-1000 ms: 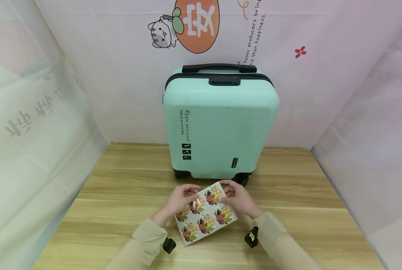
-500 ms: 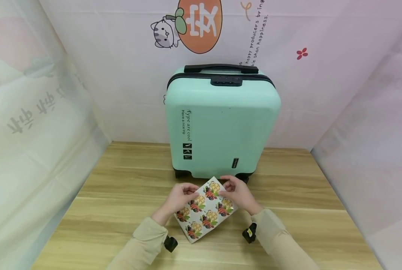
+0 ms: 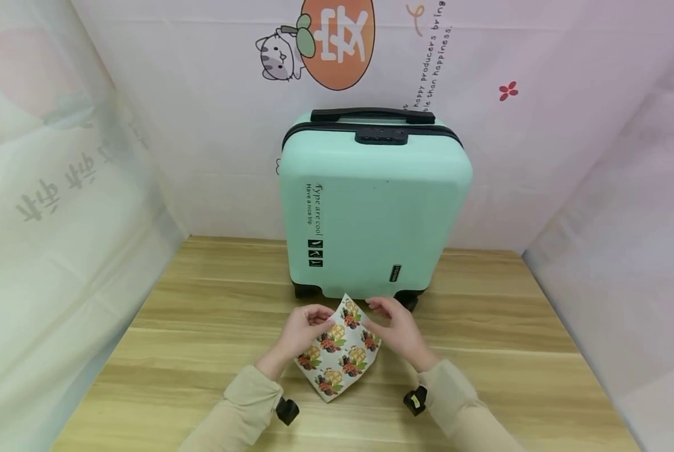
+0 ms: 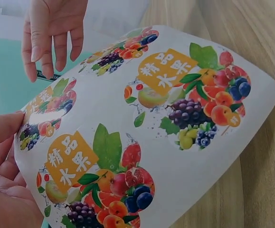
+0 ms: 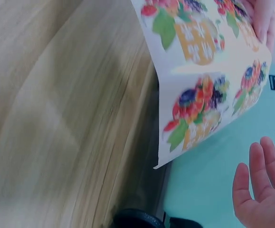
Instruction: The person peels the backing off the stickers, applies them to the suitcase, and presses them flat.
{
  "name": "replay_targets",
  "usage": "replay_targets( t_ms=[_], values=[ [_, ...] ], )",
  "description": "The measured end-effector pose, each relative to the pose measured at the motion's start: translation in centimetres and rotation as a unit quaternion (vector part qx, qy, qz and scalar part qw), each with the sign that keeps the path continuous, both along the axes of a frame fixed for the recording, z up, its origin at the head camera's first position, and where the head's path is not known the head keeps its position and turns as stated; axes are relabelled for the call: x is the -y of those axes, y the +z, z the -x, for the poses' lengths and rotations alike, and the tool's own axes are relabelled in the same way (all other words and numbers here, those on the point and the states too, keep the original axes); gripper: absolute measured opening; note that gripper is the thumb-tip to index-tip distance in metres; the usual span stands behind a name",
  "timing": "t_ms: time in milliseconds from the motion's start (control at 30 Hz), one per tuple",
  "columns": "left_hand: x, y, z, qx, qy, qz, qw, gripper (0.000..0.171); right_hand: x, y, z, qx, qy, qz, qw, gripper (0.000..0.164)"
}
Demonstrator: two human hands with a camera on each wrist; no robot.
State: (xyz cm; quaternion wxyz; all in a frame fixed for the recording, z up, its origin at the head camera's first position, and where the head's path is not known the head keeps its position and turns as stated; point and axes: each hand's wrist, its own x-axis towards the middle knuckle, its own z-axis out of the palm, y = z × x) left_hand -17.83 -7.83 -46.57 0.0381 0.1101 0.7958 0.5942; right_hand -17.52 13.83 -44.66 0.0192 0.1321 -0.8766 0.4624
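A white sheet of stickers (image 3: 341, 353) printed with bunches of fruit is held over the table, bowed in the middle. My left hand (image 3: 301, 330) pinches its left edge, thumb on the printed face and fingers behind. My right hand (image 3: 399, 328) is beside the sheet's right side. Seen in the left wrist view, the right hand (image 4: 55, 33) is beyond the sheet's far edge, its fingers extended and apart from it. The right wrist view shows its fingertips (image 5: 257, 156) spread, holding nothing.
An upright mint-green suitcase (image 3: 376, 213) with a black handle (image 3: 373, 114) stands behind the hands at the back of the wooden table (image 3: 201, 314). White printed cloth (image 3: 218, 157) hangs behind it and along both sides.
The sheet has turned anticlockwise in the left hand, its far corner swinging left, and it now bows. The right hand has come off its right edge.
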Motion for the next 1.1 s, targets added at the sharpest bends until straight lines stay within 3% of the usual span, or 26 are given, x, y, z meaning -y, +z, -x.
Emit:
replay_targets(
  t_ms=[300,667,767,967,1033,1100],
  values=[
    [-0.3,0.2,-0.1,0.001,-0.005,-0.017,0.9999,0.014,0.7,-0.3,-1.1,-0.027,0.026,0.021,0.999,0.037],
    [-0.8,0.3,-0.2,0.0,-0.009,-0.009,0.9999,0.017,1.9,-0.3,-1.5,-0.042,0.017,0.007,0.999,0.035],
    [-1.0,1.0,-0.5,-0.001,-0.011,-0.004,0.9999,0.017,2.2,-0.2,-1.4,-0.038,0.012,0.007,0.999,0.033],
    [-1.3,3.9,-2.1,0.001,-0.017,0.011,0.9998,0.017,2.5,-0.5,-1.3,-0.025,0.017,0.008,0.999,0.032],
    [-1.3,4.2,-2.3,0.003,-0.018,0.012,0.9997,0.017,2.6,-0.6,-1.3,-0.024,0.019,0.004,1.0,0.031],
    [-1.3,3.7,-2.2,0.004,-0.019,0.013,0.9997,0.017,2.7,-0.7,-1.4,-0.022,0.019,0.002,1.0,0.03]
  ],
)
